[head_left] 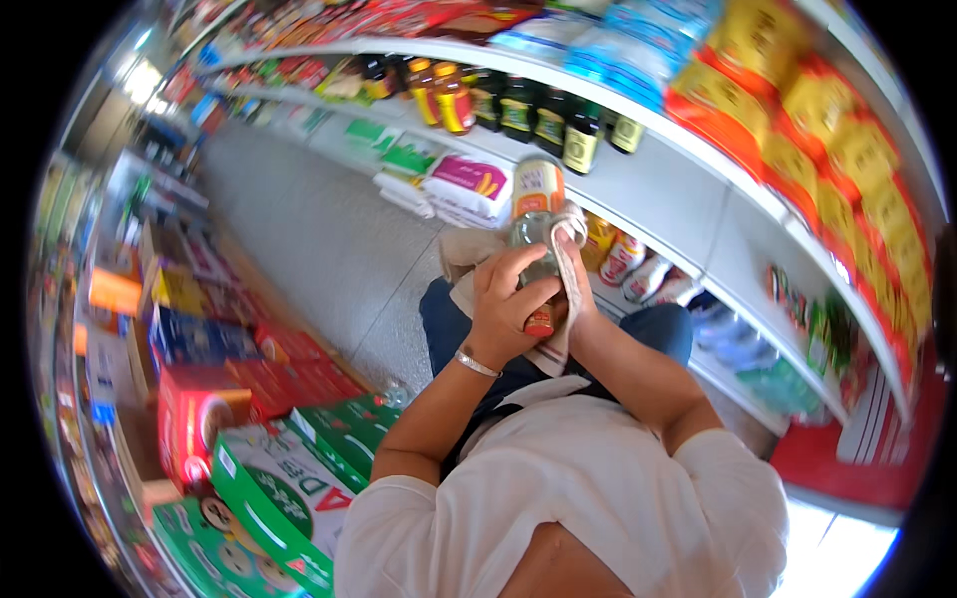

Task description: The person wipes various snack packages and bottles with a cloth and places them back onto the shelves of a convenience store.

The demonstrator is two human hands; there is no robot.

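A clear glass bottle with an orange and white label lies tilted in front of my chest, its base pointing away from me and its red cap toward me. My left hand, with a bracelet at the wrist, wraps its fingers round the neck end. On the bottle's right side my right hand is closed on a pale cloth, pressed along the glass. The cloth's lower end hangs down by my lap. Part of the right hand's fingers is hidden behind the bottle and cloth.
A white shelf ahead carries dark sauce bottles and yellow-capped bottles. Orange and yellow bags fill the upper right. White packages rest beyond the bottle. Green cartons and red boxes stand at my left.
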